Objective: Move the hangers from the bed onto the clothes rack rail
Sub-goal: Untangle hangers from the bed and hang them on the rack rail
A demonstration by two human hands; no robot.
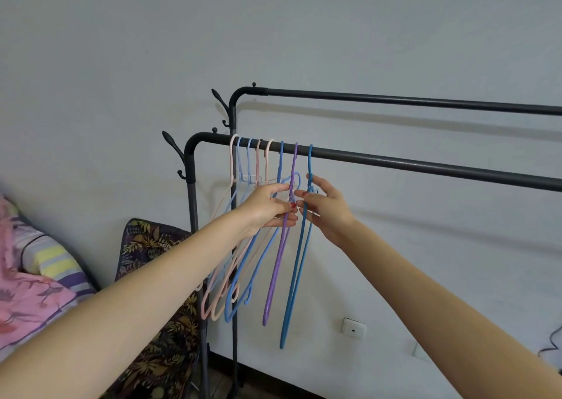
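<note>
Presently, L hand (267,205) is raised to the hanger cluster, thumb and fingers pinching the purple hanger (278,261) just below its neck. R hand (324,207) is alongside at 3 o'clock of the L, fingers curled round the neck of the dark blue hanger (296,264); fingertips of both hands nearly meet between the two.

Both hangers are hooked on the front rail (395,162), hanging tilted, lower ends swung toward 7 o'clock. Purple sits directly at 9 o'clock of the dark blue one on the rail.

Further toward 9 o'clock, approx six more hangers (252,161), pink and light blue, are hooked close together near the rail's bent corner; bodies overlap, exact count below the hooks unclear.

Rear rail (395,100) runs parallel at 12 o'clock of the front one, nothing hung on the visible part. Rack post (192,203) carries side hooks.

Bed (33,292) w/ pink floral cover and striped pillow at 8 o'clock of frame. Floral-print cushion (158,277) stands by the rack post. Wall socket (352,328) at 5 o'clock, low on wall.
</note>
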